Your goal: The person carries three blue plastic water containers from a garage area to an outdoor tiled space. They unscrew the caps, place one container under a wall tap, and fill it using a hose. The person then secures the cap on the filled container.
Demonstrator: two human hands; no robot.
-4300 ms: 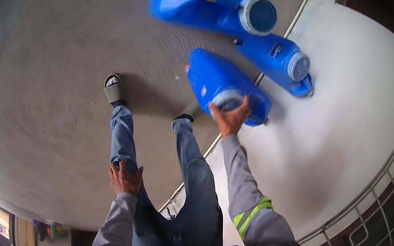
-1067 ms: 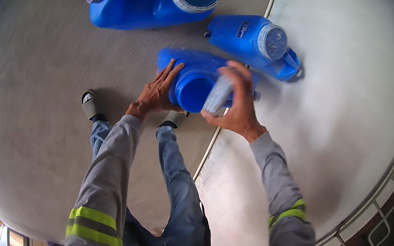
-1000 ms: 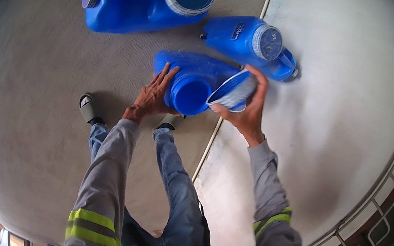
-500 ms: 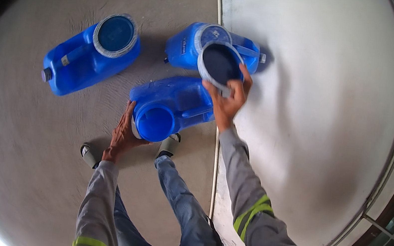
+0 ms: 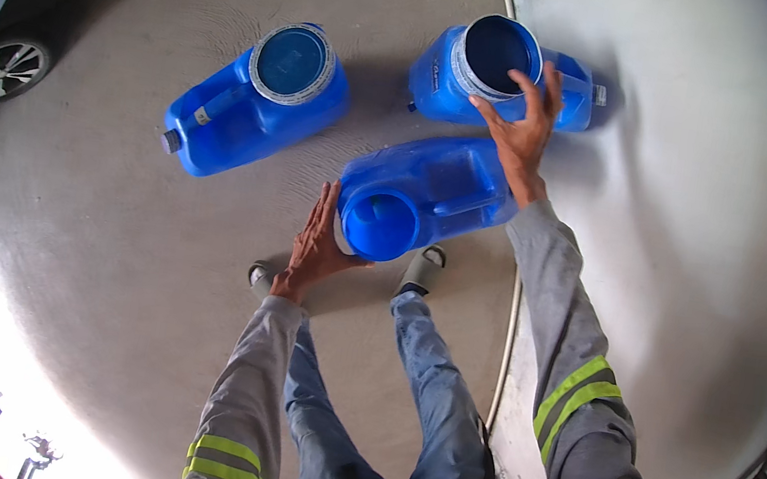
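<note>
Three blue plastic water jugs lie on their sides, mouths upward. My left hand [image 5: 315, 250] cups the side of the round open mouth of the near jug [image 5: 451, 180], its fingers on one side and its thumb below. On the far right jug [image 5: 576, 90] sits a round, dark blue cap [image 5: 500, 52] with a whitish rim, hollow side up. Above the near edge of this cap is my right hand [image 5: 524, 132], open with fingers apart; contact between the fingertips and the cap is unclear. The far left jug [image 5: 251, 138] has its mouth covered by a blue disc with a whitish rim [image 5: 291, 63].
A dark car with a wheel [image 5: 5, 74] stands at the far left. A pale pipe or cable [image 5: 506, 355] runs along the border between the grey floor [image 5: 110, 231] and a white surface [image 5: 694, 264]. My feet in grey shoes [image 5: 423, 267] are close to the near jug.
My right hand has carried the cap onto the far right jug and its fingers have spread. My left hand stays at the near jug's mouth. The view has shifted left.
</note>
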